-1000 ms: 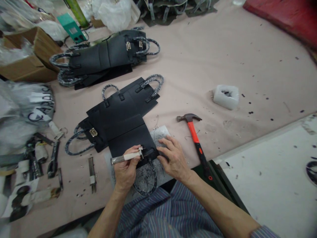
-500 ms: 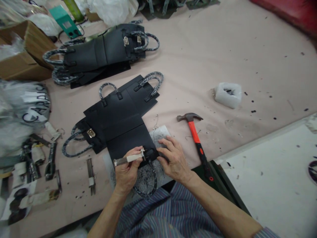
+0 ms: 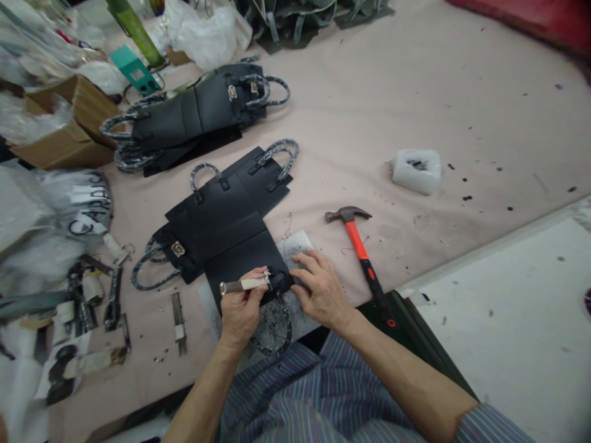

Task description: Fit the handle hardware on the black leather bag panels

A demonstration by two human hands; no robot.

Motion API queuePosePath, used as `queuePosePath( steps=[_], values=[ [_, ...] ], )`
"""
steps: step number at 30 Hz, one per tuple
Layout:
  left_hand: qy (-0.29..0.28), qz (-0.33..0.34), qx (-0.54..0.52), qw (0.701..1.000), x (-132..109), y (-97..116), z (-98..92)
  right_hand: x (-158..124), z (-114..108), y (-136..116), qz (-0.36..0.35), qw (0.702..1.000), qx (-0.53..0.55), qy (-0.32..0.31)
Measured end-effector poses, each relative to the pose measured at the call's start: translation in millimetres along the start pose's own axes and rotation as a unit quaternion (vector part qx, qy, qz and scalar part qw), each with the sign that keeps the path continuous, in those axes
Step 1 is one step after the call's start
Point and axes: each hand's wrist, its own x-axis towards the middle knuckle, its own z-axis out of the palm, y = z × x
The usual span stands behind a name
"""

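Observation:
A flat black leather bag panel point(image 3: 240, 249) with looped handles lies on the table, its near end on a speckled pale slab point(image 3: 300, 241). My left hand point(image 3: 240, 317) is closed around a metal leather punch point(image 3: 244, 285) with a white-wrapped handle. The tool is tilted nearly flat over the panel, its head beside the handle tab point(image 3: 279, 281) at the near corner. My right hand point(image 3: 321, 286) has its fingers apart and curved by the panel's right edge; whether the fingertips touch the leather I cannot tell. A plastic-wrapped handle point(image 3: 286, 335) hangs down toward my lap.
A claw hammer point(image 3: 360, 246) lies right of my right hand, and a white block point(image 3: 417, 171) sits farther right. Stacked bag panels point(image 3: 184, 114) lie behind. Several hand tools point(image 3: 113, 298) and a two-legged metal tool point(image 3: 178, 323) are at left, near a cardboard box point(image 3: 78, 135).
The view has shifted slightly, so the things at left appear farther right. The punch's head has turned a little and sits closer to the handle tab. My right hand stays by the edge.

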Motion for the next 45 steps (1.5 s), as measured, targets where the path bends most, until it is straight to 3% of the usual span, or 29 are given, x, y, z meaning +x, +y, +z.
queuePosePath(
  steps=[18, 38, 45],
  values=[
    [0.013, -0.004, -0.017, 1.0, -2.4, -0.3, 1.5, -0.9, 0.8, 1.3, -0.002, 1.0, 0.006, 0.012],
    [-0.001, 0.15, 0.116, 0.982, 0.1, 3.1, 12.3, -1.4, 0.5, 1.7, -0.002, 1.0, 0.006, 0.011],
    [0.014, 0.142, 0.121, 0.982, 0.4, 2.1, 13.9, -1.6, 1.2, 0.7, -0.004, 1.0, 0.009, 0.02]
  ],
)
